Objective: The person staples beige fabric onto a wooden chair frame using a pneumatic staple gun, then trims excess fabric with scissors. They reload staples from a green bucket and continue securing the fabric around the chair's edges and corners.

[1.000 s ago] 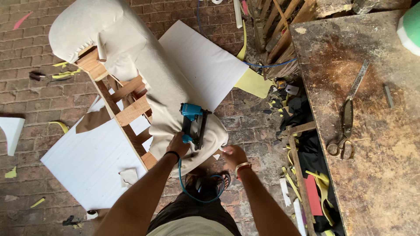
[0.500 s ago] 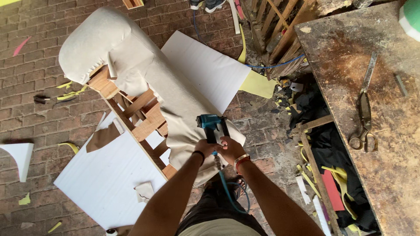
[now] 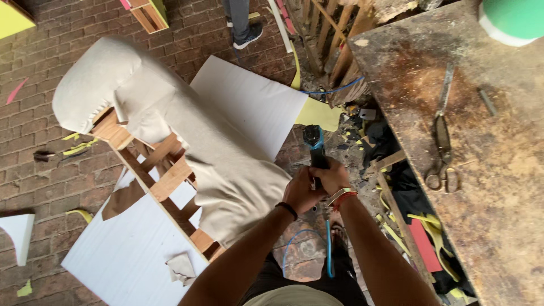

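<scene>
Both my hands grip a black and blue air staple gun (image 3: 314, 146) held out in front of me, its nose pointing away. My left hand (image 3: 300, 190) wraps its handle from the left; my right hand (image 3: 333, 177) closes on it from the right. A blue hose (image 3: 328, 249) hangs from the tool between my arms. To the left lies a wooden chair frame (image 3: 164, 170) on its side, partly covered in beige fabric (image 3: 226, 170). The tool is off the fabric, to its right.
White foam sheets (image 3: 249, 102) lie under the frame on the brick floor. A worn workbench (image 3: 481, 170) on the right carries large scissors (image 3: 441, 141). Scraps and yellow offcuts litter the gap by the bench. Another person's leg (image 3: 241, 22) stands at the top.
The staple gun has come away from the fabric edge and moved right. My right hand has joined the left on the tool. My view has shifted.
</scene>
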